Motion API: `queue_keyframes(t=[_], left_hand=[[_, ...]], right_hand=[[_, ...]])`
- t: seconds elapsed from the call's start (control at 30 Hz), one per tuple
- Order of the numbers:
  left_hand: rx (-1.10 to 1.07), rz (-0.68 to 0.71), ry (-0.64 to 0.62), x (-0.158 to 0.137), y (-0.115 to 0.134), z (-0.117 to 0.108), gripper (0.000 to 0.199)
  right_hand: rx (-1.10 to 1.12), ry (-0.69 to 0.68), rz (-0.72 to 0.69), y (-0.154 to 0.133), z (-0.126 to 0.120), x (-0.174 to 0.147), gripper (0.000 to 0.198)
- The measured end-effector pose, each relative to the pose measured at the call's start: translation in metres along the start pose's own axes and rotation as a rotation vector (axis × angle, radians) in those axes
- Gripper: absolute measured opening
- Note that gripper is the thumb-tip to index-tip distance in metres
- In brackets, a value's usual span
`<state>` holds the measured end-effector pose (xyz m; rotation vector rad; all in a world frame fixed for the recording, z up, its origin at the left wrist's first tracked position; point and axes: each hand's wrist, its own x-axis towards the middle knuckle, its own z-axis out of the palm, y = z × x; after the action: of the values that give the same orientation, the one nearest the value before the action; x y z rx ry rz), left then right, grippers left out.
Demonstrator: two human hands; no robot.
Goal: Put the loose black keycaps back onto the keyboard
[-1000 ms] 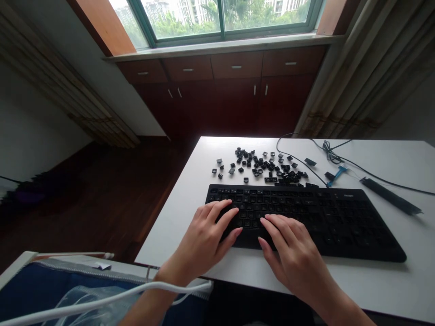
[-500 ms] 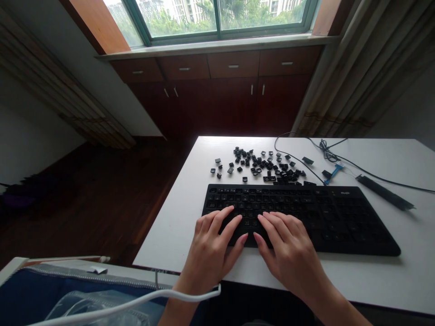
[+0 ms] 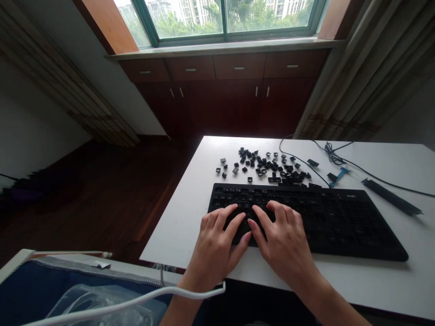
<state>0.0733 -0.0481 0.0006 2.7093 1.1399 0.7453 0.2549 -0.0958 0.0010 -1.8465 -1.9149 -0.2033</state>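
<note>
A black keyboard (image 3: 353, 226) lies on the white table, with keycaps gone from at least part of it. My left hand (image 3: 217, 240) rests over its left part, fingers spread and fingertips on the keys. Close beside it, my right hand (image 3: 283, 235) is over the middle of the keyboard, its fingers apart and bent; the index finger and thumb reach toward the left hand. I see nothing held in either hand. Behind the keyboard, many loose black keycaps (image 3: 261, 164) are scattered, some right side up and some turned over.
On the white table (image 3: 176, 231) a blue brush-like tool (image 3: 340, 175), a long dark strip (image 3: 390, 197) and a coiled black cable (image 3: 333, 154) lie to the right. A white rod (image 3: 136, 301) crosses the lower left, above a blue fabric bag (image 3: 30, 290).
My right hand has shifted its fingers up and left over the keys, with thumb and index nearer the left hand. The left hand stays nearly still; the whole view has shifted slightly.
</note>
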Motion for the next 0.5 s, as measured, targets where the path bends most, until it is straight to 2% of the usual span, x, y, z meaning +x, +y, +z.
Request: queue_keyframes(t=[0.2, 0.33, 0.43, 0.5], left_hand=[[0.009, -0.01, -0.003, -0.001, -0.001, 0.0, 0.04], [0.032, 0.019, -0.003, -0.001, -0.001, 0.0, 0.042], [0.092, 0.056, 0.024, 0.002, -0.001, 0.001, 0.046], [0.125, 0.087, 0.032, 0.006, -0.002, 0.004, 0.048]], right_hand=[[0.036, 0.019, -0.045, 0.003, 0.002, -0.007, 0.038], [0.108, 0.03, -0.096, 0.015, -0.011, -0.019, 0.037], [0.114, 0.085, -0.075, 0.043, -0.03, -0.027, 0.031], [0.053, 0.151, -0.011, 0.075, -0.045, -0.029, 0.027]])
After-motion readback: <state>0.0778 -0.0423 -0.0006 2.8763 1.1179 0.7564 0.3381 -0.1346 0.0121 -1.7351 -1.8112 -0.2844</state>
